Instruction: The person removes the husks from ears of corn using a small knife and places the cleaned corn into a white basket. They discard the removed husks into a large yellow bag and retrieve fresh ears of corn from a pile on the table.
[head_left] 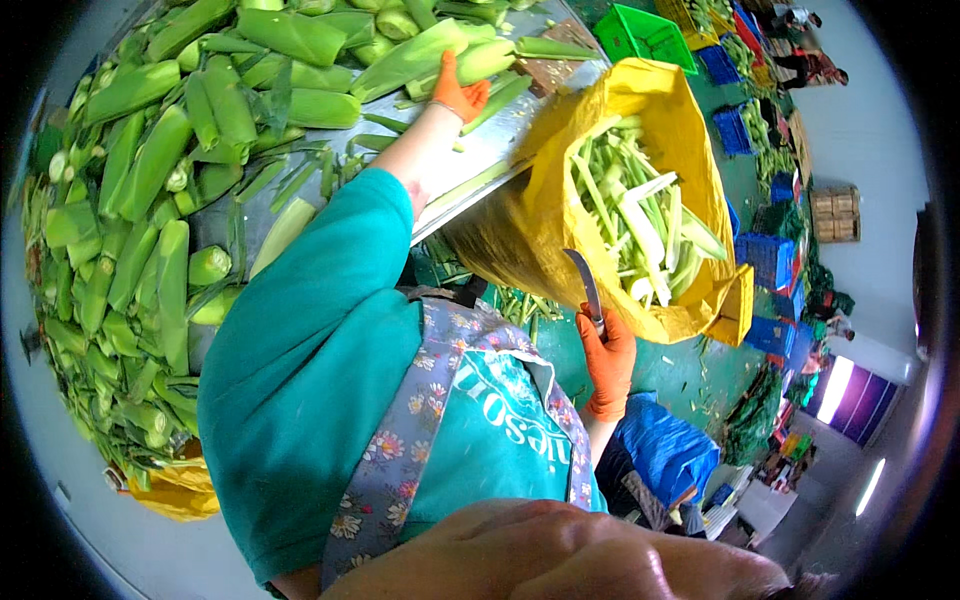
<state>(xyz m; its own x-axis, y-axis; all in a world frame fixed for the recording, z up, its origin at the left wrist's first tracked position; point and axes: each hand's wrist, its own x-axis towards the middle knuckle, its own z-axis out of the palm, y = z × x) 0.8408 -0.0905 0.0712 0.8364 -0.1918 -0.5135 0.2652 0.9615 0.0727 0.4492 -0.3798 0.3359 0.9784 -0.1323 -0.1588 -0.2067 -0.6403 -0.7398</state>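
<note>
My left hand (460, 97), in an orange glove, is closed around a green-husked ear of corn (484, 62) at the far side of the metal table; part of its fingers is hidden. Another ear of corn (410, 62) lies right beside it. In my right hand (607, 362), also gloved in orange, is a small curved knife (582, 276), its blade pointing up and away from me. The blade is close to the near rim of a yellow sack (535, 235), which holds pale green husks and leaves (650, 220).
A big heap of unhusked corn (165, 250) covers the left of the table (470, 152). Beyond the sack stand a bright green crate (645, 38) and several blue crates (767, 262). A blue bag (668, 448) lies near my right arm. Other people (812, 68) are far off.
</note>
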